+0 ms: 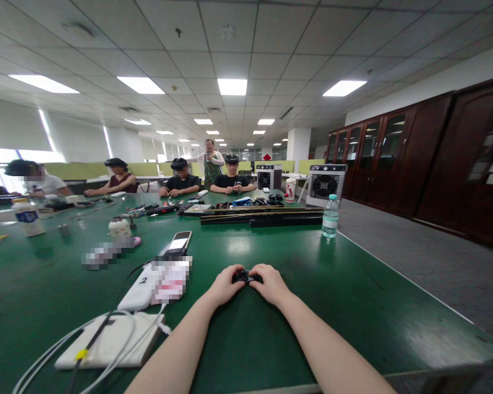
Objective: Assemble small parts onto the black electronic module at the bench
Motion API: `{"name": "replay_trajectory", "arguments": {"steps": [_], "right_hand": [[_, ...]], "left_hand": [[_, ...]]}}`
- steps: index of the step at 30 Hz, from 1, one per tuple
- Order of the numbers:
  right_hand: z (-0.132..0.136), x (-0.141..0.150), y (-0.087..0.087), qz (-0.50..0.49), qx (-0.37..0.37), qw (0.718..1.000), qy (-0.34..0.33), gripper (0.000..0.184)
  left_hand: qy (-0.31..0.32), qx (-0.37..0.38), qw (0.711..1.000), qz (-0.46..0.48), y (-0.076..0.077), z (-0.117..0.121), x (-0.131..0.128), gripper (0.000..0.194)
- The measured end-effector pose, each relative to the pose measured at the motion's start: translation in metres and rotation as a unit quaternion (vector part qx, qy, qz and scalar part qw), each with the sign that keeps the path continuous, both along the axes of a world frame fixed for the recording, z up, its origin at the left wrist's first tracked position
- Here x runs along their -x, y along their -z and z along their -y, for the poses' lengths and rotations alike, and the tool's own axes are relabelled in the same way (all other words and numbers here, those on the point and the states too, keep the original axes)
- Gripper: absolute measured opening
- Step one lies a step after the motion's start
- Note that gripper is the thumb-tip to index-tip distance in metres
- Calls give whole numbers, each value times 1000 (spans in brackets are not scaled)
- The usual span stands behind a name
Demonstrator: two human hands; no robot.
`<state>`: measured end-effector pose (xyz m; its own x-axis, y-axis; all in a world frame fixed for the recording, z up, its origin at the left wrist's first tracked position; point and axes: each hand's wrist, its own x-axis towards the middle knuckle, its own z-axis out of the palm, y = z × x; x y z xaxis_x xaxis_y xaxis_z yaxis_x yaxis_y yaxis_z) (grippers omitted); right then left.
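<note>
Just above the green tabletop (246, 334), or resting on it, is a small dark black object (246, 277) with an uneven outline; its kind is too small to make out. My left hand (225, 283) is closed on its left side, fingers curled over the top. From the right, my right hand (270, 282) grips the other side in the same way. Much of the object is covered by my fingers. To the left of my left hand lie a white power bank marked 2 (135, 290) and a phone (178, 242).
A water bottle (330, 216) stands at the right edge, beside long black bars (287, 219). A white box (110, 339) with cables lies at the lower left. A white jar (119, 227) and a bottle (28, 219) stand farther left. Several people sit beyond the table; one person stands.
</note>
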<state>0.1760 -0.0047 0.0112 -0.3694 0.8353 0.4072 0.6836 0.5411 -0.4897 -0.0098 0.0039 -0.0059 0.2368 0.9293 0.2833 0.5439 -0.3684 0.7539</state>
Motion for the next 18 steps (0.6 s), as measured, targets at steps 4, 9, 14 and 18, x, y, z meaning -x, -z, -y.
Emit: {"name": "replay_trajectory", "arguments": {"steps": [4, 9, 14, 18], "right_hand": [[2, 1, -2, 20, -13, 1000, -2, 17], [3, 0, -7, 2, -20, 1000, -3, 15], [0, -6, -11, -17, -11, 999, 25, 16], [-2, -11, -14, -37, -4, 998, 41, 17]], "left_hand": [[-8, -3, 1000, 5, -2, 2, -1, 42], [-24, 0, 1000, 8, -5, 3, -2, 42], [-21, 3, 1000, 14, -8, 4, -2, 42], [-23, 8, 1000, 8, -8, 5, -2, 43]]}}
